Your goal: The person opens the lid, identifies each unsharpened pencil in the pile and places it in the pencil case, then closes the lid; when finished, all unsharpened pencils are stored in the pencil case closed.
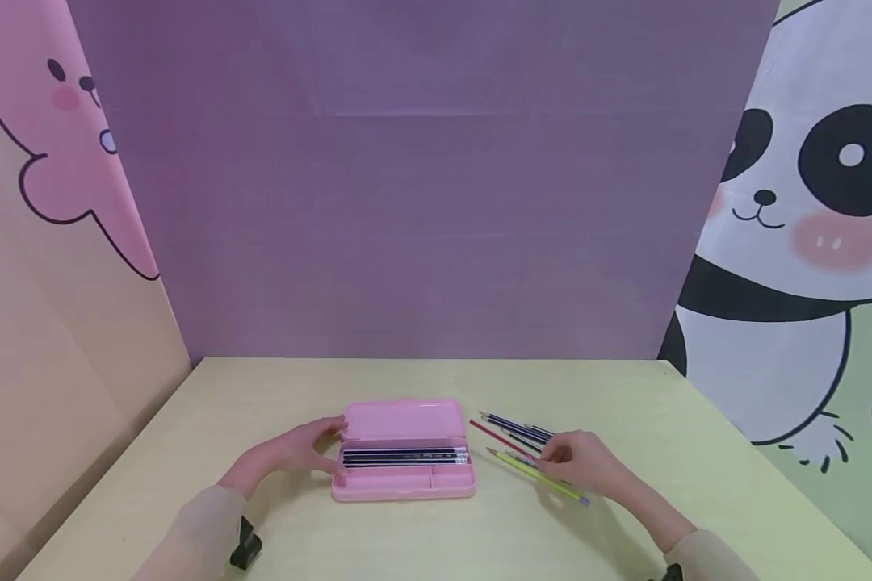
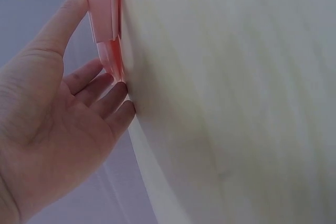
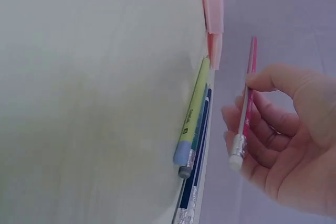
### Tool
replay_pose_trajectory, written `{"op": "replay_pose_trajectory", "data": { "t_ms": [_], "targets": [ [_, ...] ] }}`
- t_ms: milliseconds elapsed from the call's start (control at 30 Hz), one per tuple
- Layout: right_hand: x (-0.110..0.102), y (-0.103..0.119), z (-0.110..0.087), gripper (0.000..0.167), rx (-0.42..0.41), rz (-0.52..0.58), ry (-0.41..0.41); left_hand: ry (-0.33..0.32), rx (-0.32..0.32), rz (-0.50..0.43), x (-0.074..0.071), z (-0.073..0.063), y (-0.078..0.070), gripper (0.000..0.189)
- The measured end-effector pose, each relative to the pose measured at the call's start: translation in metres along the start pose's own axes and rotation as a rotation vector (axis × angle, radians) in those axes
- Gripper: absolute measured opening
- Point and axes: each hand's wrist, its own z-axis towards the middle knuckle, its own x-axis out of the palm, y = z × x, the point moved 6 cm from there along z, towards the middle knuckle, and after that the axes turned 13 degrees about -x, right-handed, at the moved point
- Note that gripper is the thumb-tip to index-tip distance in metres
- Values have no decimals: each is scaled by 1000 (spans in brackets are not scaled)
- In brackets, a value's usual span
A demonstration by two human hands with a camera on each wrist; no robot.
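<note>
The pink pencil case (image 1: pixel 381 482) lies with its lid (image 1: pixel 404 421) folded back, and several dark striped pencils (image 1: pixel 403 458) are in its long compartment. At the case's left end, my left hand (image 1: pixel 301 448) is spread, with thumb against the tray and fingertips by the lid; the wrist view shows this left hand (image 2: pixel 68 108) from the palm side. My right hand (image 1: pixel 581 461) pinches a red pencil (image 3: pixel 247 111) with a white eraser, raised over the loose pencils. Beneath it lie a yellow-green pencil (image 1: pixel 541 478) with a blue end and several dark pencils (image 1: pixel 512 425).
The pale table (image 1: pixel 262 379) backs onto a purple panel (image 1: pixel 421 202). Cartoon-printed side walls stand left and right, with a panda (image 1: pixel 785 266) on the right one. A black strap piece (image 1: pixel 246 545) sits at the left sleeve.
</note>
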Motion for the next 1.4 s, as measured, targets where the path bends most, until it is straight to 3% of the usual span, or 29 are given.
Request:
{"op": "replay_pose_trajectory", "data": {
  "t_ms": [333, 700, 1033, 1400],
  "targets": [
    [-1, 4, 7, 4, -26, 35, -53, -8, -29, 37, 2, -1, -2, 94],
    [1, 16, 13, 4, -137, 37, -102, -5, -51, 36, 5, 2, -1, 91],
    [11, 15, 26, 4, -121, 24, -97, -18, -58, 44, 5, 2, 1, 91],
    [18, 24, 45, 8, -131, 36, -144, -18, -31, 23, 3, -2, -1, 90]
  ]
}}
